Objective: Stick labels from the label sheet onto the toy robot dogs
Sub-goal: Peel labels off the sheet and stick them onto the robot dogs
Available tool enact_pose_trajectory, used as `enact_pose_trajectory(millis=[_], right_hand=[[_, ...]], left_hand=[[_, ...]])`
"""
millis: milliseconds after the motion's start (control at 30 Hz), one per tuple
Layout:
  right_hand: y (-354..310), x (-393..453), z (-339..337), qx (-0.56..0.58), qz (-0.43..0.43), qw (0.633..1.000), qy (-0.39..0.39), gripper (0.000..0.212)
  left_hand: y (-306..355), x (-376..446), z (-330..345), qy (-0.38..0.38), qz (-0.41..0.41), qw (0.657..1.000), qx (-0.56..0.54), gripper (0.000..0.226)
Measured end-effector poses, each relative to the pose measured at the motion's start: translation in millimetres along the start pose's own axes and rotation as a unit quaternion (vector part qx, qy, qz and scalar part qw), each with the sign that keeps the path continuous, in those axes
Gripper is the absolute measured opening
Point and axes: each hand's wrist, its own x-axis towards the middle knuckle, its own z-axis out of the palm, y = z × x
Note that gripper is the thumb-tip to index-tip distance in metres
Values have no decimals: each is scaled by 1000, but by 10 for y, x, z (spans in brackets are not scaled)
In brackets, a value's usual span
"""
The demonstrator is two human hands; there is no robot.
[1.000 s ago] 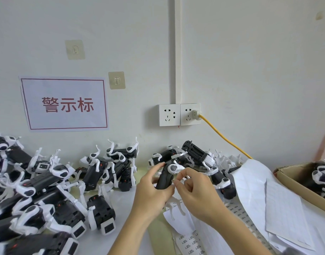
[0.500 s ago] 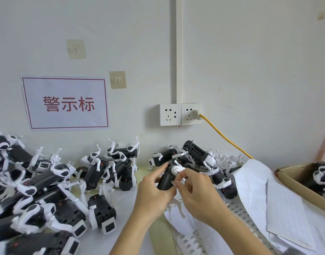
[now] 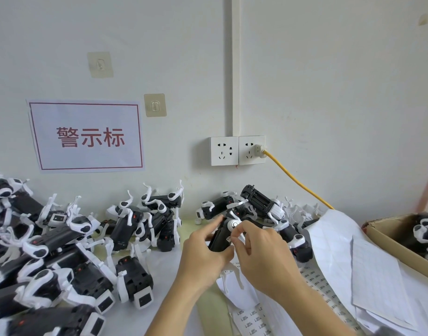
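Observation:
My left hand (image 3: 204,254) grips a black and white toy robot dog (image 3: 221,237), held upright over the table's middle. My right hand (image 3: 261,257) pinches a small label (image 3: 228,238) against the dog's black body, just below its white round joint. One of the dog's white legs hangs below my hands. A label sheet strip (image 3: 253,318) with printed labels lies on the table under my right forearm. More label sheets (image 3: 375,280) lie to the right.
Several toy dogs (image 3: 62,251) are piled on the left, more (image 3: 261,204) lie by the wall behind my hands. A cardboard box (image 3: 387,241) with dogs stands at right. A yellow cable (image 3: 295,180) runs from the wall socket (image 3: 237,150).
The held dog has tilted a little more upright. My right fingers have shifted slightly on its side, just under the white joint.

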Motion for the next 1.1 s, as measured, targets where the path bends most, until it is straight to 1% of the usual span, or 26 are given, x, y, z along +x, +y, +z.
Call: enact_pose_trajectory(millis=[167,233,433,667,767,867,933,1100], right_hand=[[-14,-4,-22,-25,5,1000,3,13],[-24,-7,-30,-31,6,1000,-1,15],[-51,-12,-57,-31,9,999,-5,16],[-52,-11,-60,-24,9,1000,-4,16],[-43,-8,-52,-26,6,1000,8,17],[-57,-12,-47,-29,1,999,30,16],[-81,-22,-50,-25,-4,998,60,14],[-126,-34,-61,-22,3,995,102,6]], left_hand=[[8,-1,5,5,-7,1000,-27,56],[-4,3,7,2,-10,1000,-22,54],[-44,11,0,-10,-21,1000,-12,59],[-12,1,8,-11,-27,1000,-8,56],[14,-11,10,6,-26,999,-19,51],[49,-20,7,12,-5,1000,-9,57],[77,-28,7,13,12,1000,0,59],[139,-52,24,8,36,999,2,46]])
